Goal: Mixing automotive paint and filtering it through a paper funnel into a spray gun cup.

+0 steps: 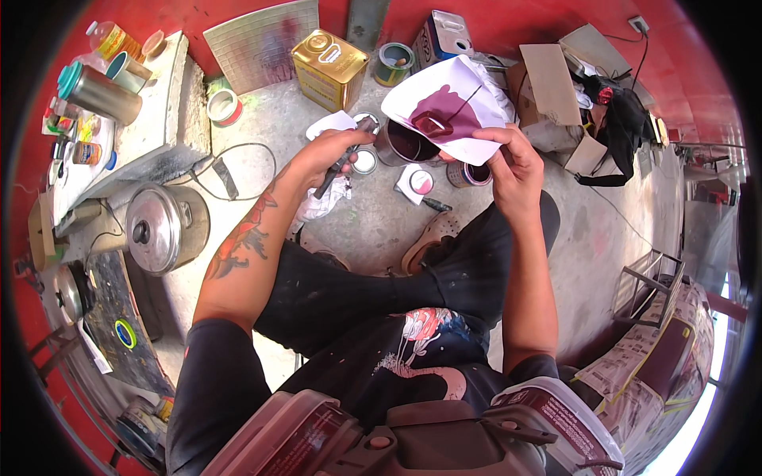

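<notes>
My left hand (pixel 327 152) is closed round a dark handled tool (pixel 327 184) whose kind I cannot make out. Right beside it stands a metal pot (pixel 387 147) with dark liquid inside. Over the pot's right side, my right hand (pixel 517 170) pinches the lower corner of a white paper sheet (pixel 456 87). Wet dark red paint is spread across the sheet, and a thin dark line crosses it. A paint can (pixel 468 174) sits partly hidden under the paper. Below the pot lies a small jar with a pinkish-red top (pixel 421 182).
Behind stand a gold tin (pixel 329 71), a green-rimmed can (pixel 394 63) and a blue-and-white tin (pixel 441 36). To the left are a lidded steel pot (pixel 163 226), a cable with a dark block (pixel 225 178) and a bench (pixel 171 103). Cardboard boxes (pixel 548 87) stand right.
</notes>
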Action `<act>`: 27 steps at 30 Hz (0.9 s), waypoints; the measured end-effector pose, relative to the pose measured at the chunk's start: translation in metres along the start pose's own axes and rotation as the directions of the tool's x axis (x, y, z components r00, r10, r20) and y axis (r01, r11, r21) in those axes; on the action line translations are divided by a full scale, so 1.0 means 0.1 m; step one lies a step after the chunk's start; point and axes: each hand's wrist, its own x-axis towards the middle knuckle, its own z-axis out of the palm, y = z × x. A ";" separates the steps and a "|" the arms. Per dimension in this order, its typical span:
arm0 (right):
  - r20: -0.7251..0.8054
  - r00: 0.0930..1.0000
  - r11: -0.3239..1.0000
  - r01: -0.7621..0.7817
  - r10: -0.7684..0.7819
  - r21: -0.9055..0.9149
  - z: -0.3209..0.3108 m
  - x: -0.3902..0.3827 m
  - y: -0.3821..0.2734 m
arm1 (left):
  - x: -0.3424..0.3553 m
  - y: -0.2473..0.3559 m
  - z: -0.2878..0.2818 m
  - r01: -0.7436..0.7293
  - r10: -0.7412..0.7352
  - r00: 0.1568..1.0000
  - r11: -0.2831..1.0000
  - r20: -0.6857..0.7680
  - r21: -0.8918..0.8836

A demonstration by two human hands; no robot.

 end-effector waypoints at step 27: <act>-0.013 0.999 0.999 -0.044 0.044 0.010 0.04 -0.02 0.09 | 0.02 -0.01 -0.03 -0.017 0.017 1.000 1.000 0.004 0.026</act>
